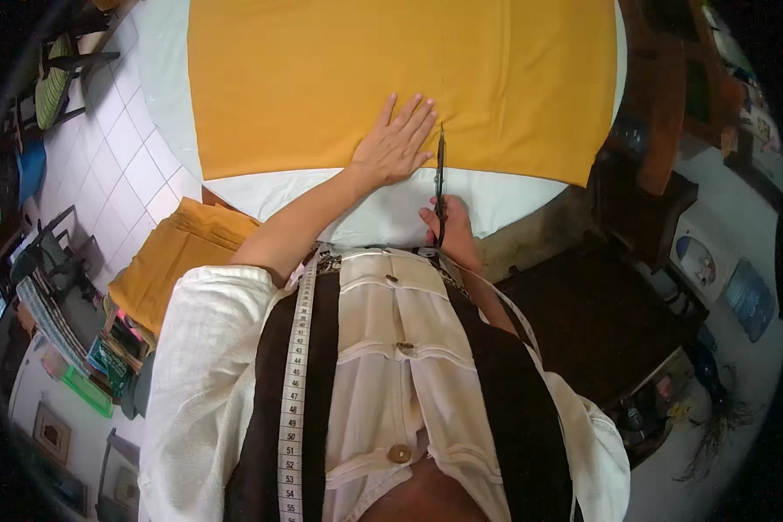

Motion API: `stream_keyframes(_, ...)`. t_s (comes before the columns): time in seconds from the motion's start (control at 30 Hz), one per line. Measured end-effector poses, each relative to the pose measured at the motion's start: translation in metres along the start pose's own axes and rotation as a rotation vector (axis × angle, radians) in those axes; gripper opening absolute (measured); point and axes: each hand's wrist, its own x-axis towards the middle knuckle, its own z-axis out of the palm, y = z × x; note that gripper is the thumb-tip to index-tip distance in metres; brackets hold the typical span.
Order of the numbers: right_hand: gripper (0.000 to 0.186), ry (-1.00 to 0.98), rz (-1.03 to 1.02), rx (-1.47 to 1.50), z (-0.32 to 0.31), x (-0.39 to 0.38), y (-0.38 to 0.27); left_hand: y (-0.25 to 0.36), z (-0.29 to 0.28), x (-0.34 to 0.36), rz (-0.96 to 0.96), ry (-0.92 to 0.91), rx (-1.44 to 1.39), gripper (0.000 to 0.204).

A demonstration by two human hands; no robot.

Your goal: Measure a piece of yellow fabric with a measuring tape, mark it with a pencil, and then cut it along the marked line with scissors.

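A wide piece of mustard-yellow fabric [322,70] lies spread over a table with a white cover [374,209]. My left hand [396,146] rests flat on the fabric near its front edge, fingers spread, pressing the cloth. Just to the right, my right hand [451,224] grips a pair of dark scissors [440,165] by the handles. The blades point away from me, and their tips lie over the fabric beyond its near edge. Whether the blades have the cloth between them I cannot tell. A white measuring tape [294,400] hangs down my front.
Folded mustard-yellow fabric [178,257] is piled at the table's left. Dark wooden furniture [600,322] stands close on the right. Chairs, one with a striped seat [54,83], stand on the tiled floor [122,130] to the left.
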Motion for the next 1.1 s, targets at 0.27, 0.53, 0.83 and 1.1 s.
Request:
stream_keyframes(0.27, 0.039, 0.010, 0.005, 0.017, -0.001, -0.003, -0.003, 0.003, 0.004, -0.002, 0.005, 0.014, -0.014, 0.070)
stream_keyframes(0.53, 0.038, 0.016, -0.007, -0.003, 0.001, -0.007, -0.004, 0.006, -0.003, -0.004, 0.009, 0.024, -0.014, 0.070)
stream_keyframes(0.83, 0.037, 0.003, 0.014, 0.023, 0.000, -0.009, -0.004, 0.006, -0.004, -0.004, 0.015, 0.054, -0.020, 0.068)
stream_keyframes(1.1, 0.036, -0.008, -0.015, 0.062, 0.002, -0.015, -0.004, 0.004, -0.005, -0.009, 0.041, 0.082, -0.064, 0.066)
